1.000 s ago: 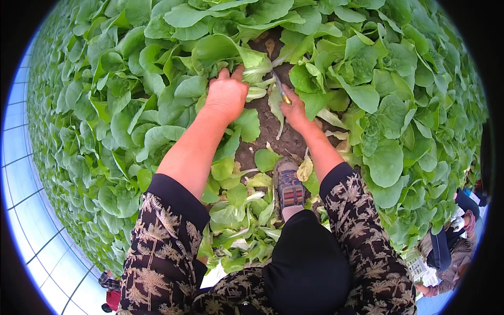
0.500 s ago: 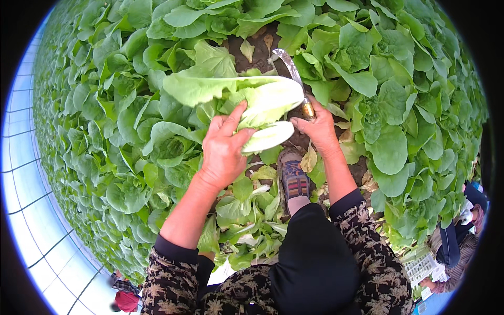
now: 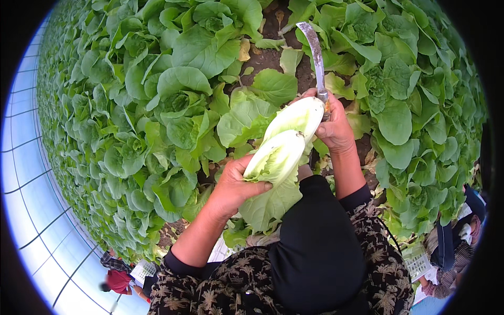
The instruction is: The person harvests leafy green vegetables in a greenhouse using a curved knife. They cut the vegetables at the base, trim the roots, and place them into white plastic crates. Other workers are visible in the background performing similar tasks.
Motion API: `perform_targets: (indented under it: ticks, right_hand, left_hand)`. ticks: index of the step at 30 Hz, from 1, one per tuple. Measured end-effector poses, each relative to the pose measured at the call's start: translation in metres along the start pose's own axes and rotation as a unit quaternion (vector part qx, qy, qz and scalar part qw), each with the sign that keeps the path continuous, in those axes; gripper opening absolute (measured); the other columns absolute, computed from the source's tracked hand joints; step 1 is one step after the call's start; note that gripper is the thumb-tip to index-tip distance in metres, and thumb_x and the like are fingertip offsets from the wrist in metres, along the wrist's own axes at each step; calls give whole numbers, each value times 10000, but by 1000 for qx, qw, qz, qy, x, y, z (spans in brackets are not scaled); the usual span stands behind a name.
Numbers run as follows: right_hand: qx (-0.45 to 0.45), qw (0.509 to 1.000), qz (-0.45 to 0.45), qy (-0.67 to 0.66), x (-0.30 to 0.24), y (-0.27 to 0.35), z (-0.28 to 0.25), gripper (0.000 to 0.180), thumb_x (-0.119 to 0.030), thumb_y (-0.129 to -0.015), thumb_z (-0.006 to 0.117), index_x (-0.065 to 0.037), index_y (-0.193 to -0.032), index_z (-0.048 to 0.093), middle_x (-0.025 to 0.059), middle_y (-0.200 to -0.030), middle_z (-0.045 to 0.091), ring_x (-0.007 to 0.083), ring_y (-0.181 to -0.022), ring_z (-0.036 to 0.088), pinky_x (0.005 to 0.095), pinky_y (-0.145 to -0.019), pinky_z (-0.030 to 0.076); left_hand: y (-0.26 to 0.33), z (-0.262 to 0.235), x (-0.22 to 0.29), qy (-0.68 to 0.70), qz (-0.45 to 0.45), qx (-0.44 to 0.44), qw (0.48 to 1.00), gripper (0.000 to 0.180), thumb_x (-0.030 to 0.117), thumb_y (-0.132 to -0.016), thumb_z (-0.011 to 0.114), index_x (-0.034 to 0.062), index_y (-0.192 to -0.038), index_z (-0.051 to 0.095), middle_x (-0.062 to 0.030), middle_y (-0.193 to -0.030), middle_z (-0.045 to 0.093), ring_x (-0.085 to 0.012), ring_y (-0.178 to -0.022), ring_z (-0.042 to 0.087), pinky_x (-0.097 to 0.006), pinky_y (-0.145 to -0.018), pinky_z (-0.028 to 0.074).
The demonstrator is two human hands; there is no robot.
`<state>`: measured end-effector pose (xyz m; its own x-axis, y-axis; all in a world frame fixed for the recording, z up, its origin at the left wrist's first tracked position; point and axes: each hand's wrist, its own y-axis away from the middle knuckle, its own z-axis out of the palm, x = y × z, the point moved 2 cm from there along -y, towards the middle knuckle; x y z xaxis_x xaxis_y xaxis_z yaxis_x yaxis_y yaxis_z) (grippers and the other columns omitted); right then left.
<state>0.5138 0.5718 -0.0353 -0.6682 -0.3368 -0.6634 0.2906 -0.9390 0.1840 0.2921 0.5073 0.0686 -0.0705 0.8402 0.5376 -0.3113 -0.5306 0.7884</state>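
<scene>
My left hand [image 3: 233, 185] is closed round pale lettuce leaves [image 3: 275, 157] with broad white bases, its thumb lying across the near one. The bases point up and right, and the leafy ends hang over my knee. In my right hand [image 3: 337, 127] is a sickle [image 3: 318, 65], its curved, dirt-marked blade pointing up and away from me. The handle is mostly hidden in the fist. The fingers of that hand also touch the far leaf's white base beside the sickle.
Dense rows of green lettuce plants [image 3: 184, 89] stand on both sides, with a strip of brown soil [image 3: 304, 68] between them. Pale sheeting [image 3: 37, 205] runs along the left. People work beside white crates [image 3: 417, 262] at the lower right and lower left.
The lettuce leaves have come nearer my body and turned, bases now up and right. My left hand has moved lower. The sickle blade has swung more upright. My shoe is now hidden.
</scene>
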Motion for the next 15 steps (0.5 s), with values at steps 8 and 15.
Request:
perform_targets:
  ticks: [8, 15]
  right_hand:
    - [63, 993, 69, -76, 21, 1, -14, 632, -45, -612, 830, -15, -1156, 510, 20, -915, 613, 39, -617, 514, 158, -494, 409]
    - [12, 994, 109, -8, 36, 10, 10, 648, -139, -534, 853, -29, -1095, 547, 4, -929, 609, 107, -836, 586, 243, -795, 477]
  left_hand:
    - [21, -4, 33, -497, 304, 67, 810, 644, 76, -552, 749, 164, -1186, 674, -230, -1567, 146, -459, -1434, 143, -492, -1139, 209]
    - [-32, -11, 14, -274, 216, -73, 934, 1204, 192, -596, 785, 77, -1528, 31, -265, -1549, 163, -330, -1439, 227, -395, -1146, 224]
